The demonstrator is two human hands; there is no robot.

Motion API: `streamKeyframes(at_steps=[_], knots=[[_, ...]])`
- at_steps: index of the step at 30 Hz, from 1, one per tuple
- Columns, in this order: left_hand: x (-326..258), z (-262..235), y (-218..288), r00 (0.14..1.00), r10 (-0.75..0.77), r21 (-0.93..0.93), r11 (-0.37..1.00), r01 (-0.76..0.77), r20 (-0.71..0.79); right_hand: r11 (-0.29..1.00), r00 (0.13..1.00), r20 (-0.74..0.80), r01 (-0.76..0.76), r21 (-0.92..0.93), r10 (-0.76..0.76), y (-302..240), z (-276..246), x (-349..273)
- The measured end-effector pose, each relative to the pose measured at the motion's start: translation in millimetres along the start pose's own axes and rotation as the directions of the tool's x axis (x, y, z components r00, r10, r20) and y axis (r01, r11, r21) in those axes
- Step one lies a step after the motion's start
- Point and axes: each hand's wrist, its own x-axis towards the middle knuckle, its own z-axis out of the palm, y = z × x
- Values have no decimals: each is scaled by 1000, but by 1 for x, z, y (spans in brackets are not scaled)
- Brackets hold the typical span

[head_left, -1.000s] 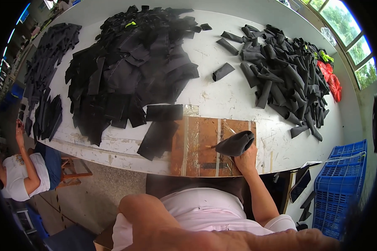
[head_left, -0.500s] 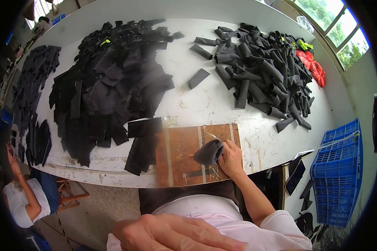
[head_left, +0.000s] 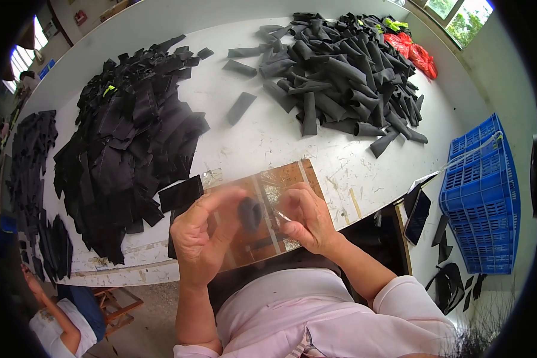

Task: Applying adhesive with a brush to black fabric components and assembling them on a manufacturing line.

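Note:
A short dark grey rolled tube [head_left: 250, 215] hangs over the brown board [head_left: 307, 173], its open end facing right. At its left, my left hand [head_left: 200, 238] curves round with thumb and fingers; the fingertips are smeared by motion but seem to hold the tube. My right hand [head_left: 312, 221] is a little to the right, thumb and fingers pinching a thin, clear, shiny strip [head_left: 278, 213], apart from the tube. Flat black fabric pieces [head_left: 182, 192] lie by the board's left edge, partly behind my left hand.
A large heap of flat black pieces [head_left: 125, 137] covers the table's left; a heap of rolled dark tubes [head_left: 340, 71] lies far right, beside a red plastic bag [head_left: 420, 56]. At right stand a blue crate [head_left: 480, 197] and a phone [head_left: 417, 218]. Another person [head_left: 62, 322] sits at lower left.
My left hand has come up from near my body to the tube. My right hand has left the tube, moved left and now pinches a clear strip. The whole view has shifted.

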Motion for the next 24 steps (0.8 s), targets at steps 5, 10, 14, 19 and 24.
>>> streamKeyframes(at_steps=[5, 10, 14, 19, 24], knots=[[-2, 6, -2, 994, 97, 125, 987, -102, 43, 964, 975, 26, 215, 156, -222, -41, -1, 19], [-4, 8, -8, 982, 181, 198, 966, -169, -46, 971, 964, 116, 240, 4, -239, -42, -4, 29], [-5, 13, -6, 974, 174, 103, 982, -160, -148, 922, 930, 156, 355, -156, -332, -51, -13, 40], [-10, 9, -21, 977, 119, 118, 988, -99, -177, 872, 898, 342, 383, -305, -275, -37, -8, 45], [-5, 17, -20, 996, 16, -323, 945, -44, -90, 884, 915, 278, 370, -286, -293, -29, -1, 38]])
